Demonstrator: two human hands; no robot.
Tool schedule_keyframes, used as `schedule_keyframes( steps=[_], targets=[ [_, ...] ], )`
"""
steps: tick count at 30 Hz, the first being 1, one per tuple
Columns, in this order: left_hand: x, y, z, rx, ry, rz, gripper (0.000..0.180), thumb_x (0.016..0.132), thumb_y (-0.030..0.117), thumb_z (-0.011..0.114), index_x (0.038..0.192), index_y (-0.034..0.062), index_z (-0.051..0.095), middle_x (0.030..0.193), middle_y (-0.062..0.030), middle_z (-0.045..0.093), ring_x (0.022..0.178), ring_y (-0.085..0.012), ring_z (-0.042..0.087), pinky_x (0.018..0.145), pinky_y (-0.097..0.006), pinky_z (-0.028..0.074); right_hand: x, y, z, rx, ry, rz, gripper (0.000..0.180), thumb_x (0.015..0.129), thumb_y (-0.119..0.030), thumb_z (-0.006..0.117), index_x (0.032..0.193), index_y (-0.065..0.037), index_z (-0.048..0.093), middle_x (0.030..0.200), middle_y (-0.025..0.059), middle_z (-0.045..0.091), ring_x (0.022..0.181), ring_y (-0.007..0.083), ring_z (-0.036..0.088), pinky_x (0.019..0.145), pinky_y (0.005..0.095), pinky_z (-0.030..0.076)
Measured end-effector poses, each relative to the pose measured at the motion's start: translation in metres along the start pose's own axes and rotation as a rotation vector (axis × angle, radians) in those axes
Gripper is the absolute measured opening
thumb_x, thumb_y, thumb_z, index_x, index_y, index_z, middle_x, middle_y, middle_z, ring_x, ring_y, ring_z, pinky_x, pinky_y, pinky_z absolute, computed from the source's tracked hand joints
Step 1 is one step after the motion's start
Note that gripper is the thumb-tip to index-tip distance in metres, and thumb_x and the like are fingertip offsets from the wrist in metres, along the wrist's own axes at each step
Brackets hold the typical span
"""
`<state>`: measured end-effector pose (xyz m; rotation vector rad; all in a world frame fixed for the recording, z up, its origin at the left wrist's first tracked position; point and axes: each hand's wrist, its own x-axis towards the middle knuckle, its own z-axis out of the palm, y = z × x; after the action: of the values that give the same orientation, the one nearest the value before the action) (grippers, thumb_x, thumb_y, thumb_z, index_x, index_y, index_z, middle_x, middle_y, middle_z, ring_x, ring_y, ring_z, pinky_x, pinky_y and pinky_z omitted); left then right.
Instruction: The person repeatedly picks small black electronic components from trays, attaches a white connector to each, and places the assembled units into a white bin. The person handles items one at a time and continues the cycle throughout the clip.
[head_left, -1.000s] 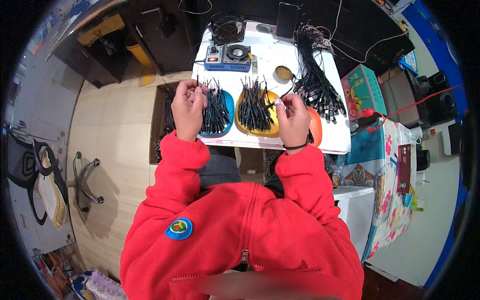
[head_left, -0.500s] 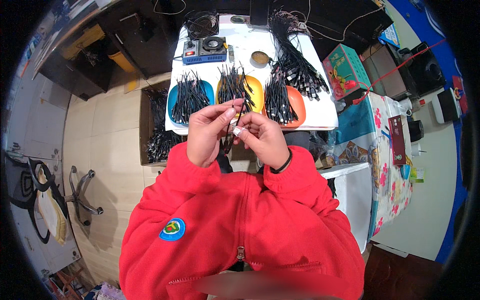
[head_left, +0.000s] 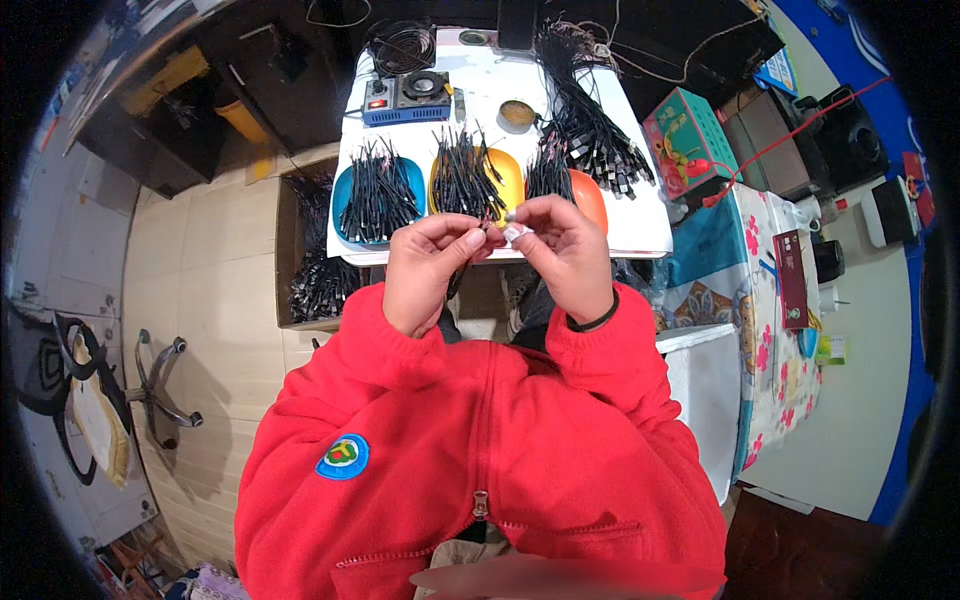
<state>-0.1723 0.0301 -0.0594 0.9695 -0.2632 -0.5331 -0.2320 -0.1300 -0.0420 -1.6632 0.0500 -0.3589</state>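
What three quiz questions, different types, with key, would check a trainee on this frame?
1. Open: What colour is the middle tray, the one between the blue tray and the orange tray?
2. True or false: The left hand and right hand have their fingertips close together.
3. Multiple choice: What stands on the white table just beyond the blue tray? A) a clear bottle; B) a blue-based device with a round top; C) a laptop.
Key: 1 yellow; 2 true; 3 B.
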Motion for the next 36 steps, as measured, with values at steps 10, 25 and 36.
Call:
schedule_keyframes(
  steps=[10,25,36],
  targets=[
    [0.002,-0.004,-0.01,-0.311,-0.197,-0.234,0.016,0.089,0.002,0.056,0.104,-0.0037,0.06,0.082,-0.0131,0.065,0.055,-0.0069,0.044,0.051,-0.019,0.036,0.0,0.004,0.004,0.27,-0.081,-0.05,0.01,0.084,-0.001,0.065,0.093,0.001,0.061,0.086,0.0032,0.063,0.076,0.0083,0.06,0.068,0.0205,0.048],
    [0.001,0.004,-0.018,-0.259,-0.364,-0.396,0.013,0.088,0.008,0.059,0.095,-0.0029,0.062,0.075,-0.0081,0.061,0.049,-0.0033,0.039,0.047,-0.016,0.03,-0.004,0.0,0.003,0.435,-0.173,0.137,0.017,0.085,-0.002,0.064,0.1,0.003,0.058,0.092,0.0047,0.062,0.083,0.011,0.059,0.076,0.0231,0.048],
    [0.0,-0.005,-0.01,-0.186,-0.223,-0.162,0.015,0.087,0.003,0.06,0.1,-0.004,0.063,0.079,-0.0132,0.064,0.055,-0.007,0.048,0.051,-0.019,0.036,-0.008,0.005,0.011,0.674,-0.106,0.229,0.015,0.088,-0.004,0.059,0.102,0.002,0.058,0.087,0.007,0.063,0.076,0.012,0.061,0.067,0.0224,0.047]
  ],
)
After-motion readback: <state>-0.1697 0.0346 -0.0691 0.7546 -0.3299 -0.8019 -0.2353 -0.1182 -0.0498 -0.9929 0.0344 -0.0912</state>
